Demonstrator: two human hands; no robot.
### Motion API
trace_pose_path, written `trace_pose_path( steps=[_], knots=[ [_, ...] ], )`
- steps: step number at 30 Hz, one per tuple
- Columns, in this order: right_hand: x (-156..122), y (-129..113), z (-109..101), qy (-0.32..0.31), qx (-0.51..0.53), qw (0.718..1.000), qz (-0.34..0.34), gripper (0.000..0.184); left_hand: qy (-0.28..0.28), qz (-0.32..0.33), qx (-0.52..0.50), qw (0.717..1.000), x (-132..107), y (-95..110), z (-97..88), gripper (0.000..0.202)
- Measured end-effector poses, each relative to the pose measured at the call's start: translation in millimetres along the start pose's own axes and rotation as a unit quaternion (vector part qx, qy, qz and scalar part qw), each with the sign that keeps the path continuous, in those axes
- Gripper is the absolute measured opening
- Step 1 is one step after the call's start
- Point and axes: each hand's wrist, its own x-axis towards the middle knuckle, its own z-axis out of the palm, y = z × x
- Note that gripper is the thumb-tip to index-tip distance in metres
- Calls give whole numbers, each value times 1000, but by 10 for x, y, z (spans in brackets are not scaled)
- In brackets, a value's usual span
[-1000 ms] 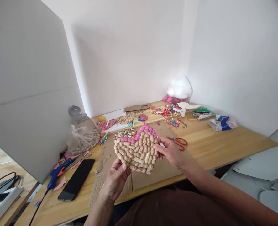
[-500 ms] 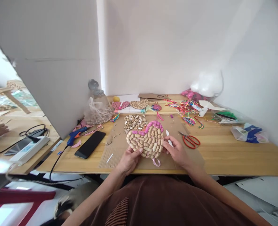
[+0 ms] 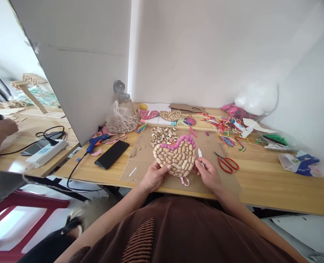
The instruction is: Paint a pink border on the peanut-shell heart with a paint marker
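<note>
My left hand (image 3: 155,176) is closed on the lower left edge of a heart-shaped panel (image 3: 175,157), its thumb on the front. Rows of peanut shells cover the panel, and its upper rim is bordered with pink ones. A twisted pink loop (image 3: 185,181) hangs from the bottom. At the panel's right edge, my right hand (image 3: 208,174) is closed with a slim white marker-like pen (image 3: 200,152) sticking up from its fingers. Whether those fingertips also touch the panel, I cannot tell. Loose peanut shells (image 3: 163,136) lie on the cardboard sheet (image 3: 144,160) behind the panel.
Red-handled scissors (image 3: 227,164) lie to the right, a black phone (image 3: 111,154) and blue glue gun (image 3: 94,143) to the left. Colourful cords (image 3: 222,126), a bag of peanuts (image 3: 122,118) and more heart pieces (image 3: 170,115) are farther back. Another person's hand (image 3: 3,129) shows beyond the partition.
The whole view has shifted, so the scene sits farther right. Both hands keep their hold, and the panel looks slightly more upright. The other person's hand shows more at the left.
</note>
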Motion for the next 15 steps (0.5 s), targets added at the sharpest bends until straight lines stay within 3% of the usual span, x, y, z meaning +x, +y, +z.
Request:
trace_pose_path(
  steps=[6,15],
  knots=[
    [-6,28,-9,7,28,999,23,24,1,2,3,1000,0,8,0,74],
    [-23,-2,-11,-5,22,1000,18,32,2,6,2,1000,-3,12,10,72]
  ],
)
